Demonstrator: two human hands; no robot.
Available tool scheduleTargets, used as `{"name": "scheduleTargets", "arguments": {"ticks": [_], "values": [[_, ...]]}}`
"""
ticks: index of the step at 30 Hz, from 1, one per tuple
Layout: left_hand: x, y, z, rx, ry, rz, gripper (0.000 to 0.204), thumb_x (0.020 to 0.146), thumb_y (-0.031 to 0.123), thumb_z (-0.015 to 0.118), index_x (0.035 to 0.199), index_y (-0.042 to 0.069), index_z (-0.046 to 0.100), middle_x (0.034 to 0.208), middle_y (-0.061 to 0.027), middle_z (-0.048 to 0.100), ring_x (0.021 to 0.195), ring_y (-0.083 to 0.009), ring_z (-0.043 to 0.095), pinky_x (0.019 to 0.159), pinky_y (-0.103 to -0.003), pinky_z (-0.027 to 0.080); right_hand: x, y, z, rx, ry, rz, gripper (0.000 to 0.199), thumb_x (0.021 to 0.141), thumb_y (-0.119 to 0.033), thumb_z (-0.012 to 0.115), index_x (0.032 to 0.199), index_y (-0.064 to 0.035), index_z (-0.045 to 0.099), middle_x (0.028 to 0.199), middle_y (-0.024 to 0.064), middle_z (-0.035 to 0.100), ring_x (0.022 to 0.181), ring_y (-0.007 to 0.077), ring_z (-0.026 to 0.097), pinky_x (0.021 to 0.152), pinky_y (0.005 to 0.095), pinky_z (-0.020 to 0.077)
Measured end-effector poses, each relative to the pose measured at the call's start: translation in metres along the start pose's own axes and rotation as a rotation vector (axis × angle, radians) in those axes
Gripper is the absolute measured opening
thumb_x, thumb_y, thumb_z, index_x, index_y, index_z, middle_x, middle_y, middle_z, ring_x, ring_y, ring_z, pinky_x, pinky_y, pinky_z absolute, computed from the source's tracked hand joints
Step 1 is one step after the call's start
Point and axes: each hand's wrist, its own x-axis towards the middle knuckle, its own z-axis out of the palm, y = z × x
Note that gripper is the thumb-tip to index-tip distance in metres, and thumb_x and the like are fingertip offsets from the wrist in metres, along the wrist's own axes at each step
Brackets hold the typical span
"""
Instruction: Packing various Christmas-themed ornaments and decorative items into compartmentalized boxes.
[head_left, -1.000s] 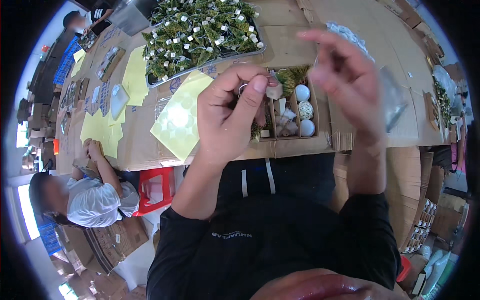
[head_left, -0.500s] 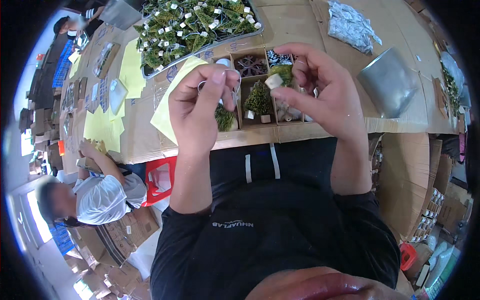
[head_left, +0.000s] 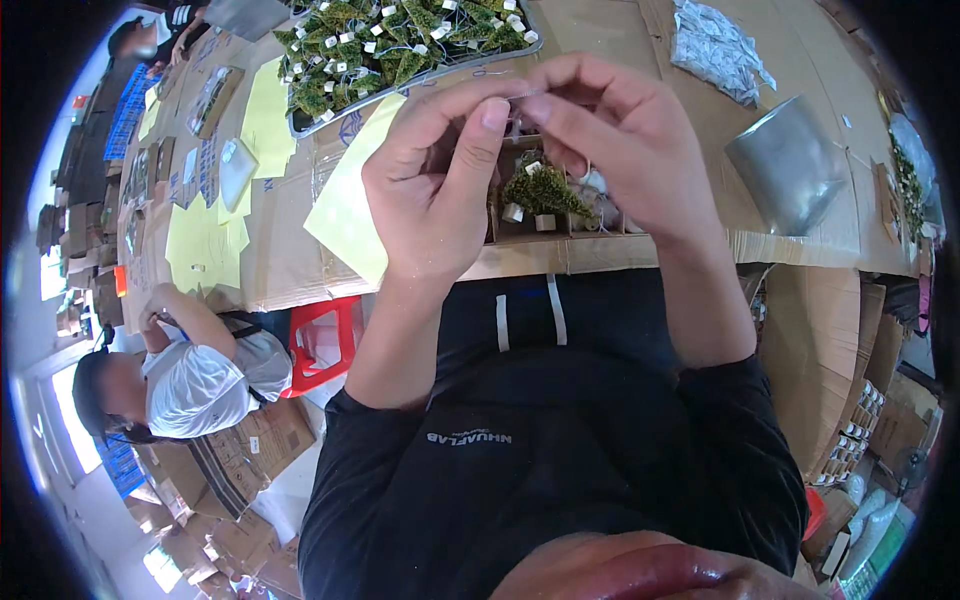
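My left hand (head_left: 440, 175) and my right hand (head_left: 635, 150) meet above a divided cardboard box (head_left: 506, 235). Both are closed, thumbs and forefingers pinched close together at a thin pale string (head_left: 520, 96). What hangs from the string is hidden by my fingers or cannot be told from what lies behind. Below them, small green bottle-brush trees (head_left: 545, 190) with pale block bases show in a box compartment. Fluffy whitish pieces (head_left: 600, 208) lie in the compartment beside it, partly under my right hand. My hands cover most of the box's far part.
A metal tray (head_left: 420, 85) heaped with similar green trees stands at the far left. Yellow paper sheets (head_left: 345, 205) lie left of the box. To the right are a metal container (head_left: 787, 165) and a silvery plastic packet (head_left: 718, 50). A person in a white shirt (head_left: 205, 390) sits at left.
My hands have come together and their fingertips now meet at the string. The tree with a pale block that my right hand held is no longer plainly visible.
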Motion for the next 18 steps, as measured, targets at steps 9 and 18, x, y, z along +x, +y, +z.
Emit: {"name": "scheduleTargets", "arguments": {"ticks": [9, 18], "values": [[0.000, -0.009, -0.023, 0.538, -0.326, 0.102, 0.018, 0.083, 0.004, 0.075, 0.101, 0.003, 0.071, 0.088, -0.0080, 0.067, 0.080, -0.0186, 0.064, 0.074, -0.027, 0.050, -0.021, 0.000, -0.024, 0.334, -0.055, 0.138, 0.023, 0.100, -0.019, 0.057, 0.107, 0.0015, 0.064, 0.099, 0.0061, 0.062, 0.077, 0.0064, 0.053, 0.053, 0.0195, 0.0378], [-0.002, -0.005, -0.021, 0.462, -0.540, 0.075, 0.014, 0.083, 0.003, 0.074, 0.096, 0.001, 0.070, 0.091, -0.0100, 0.069, 0.086, -0.0218, 0.066, 0.076, -0.029, 0.050, -0.065, 0.014, -0.035, 0.119, -0.261, -0.127, 0.015, 0.097, -0.015, 0.055, 0.102, -0.0022, 0.050, 0.086, 0.0095, 0.060, 0.060, 0.0113, 0.052, 0.052, 0.0253, 0.0417]]}}
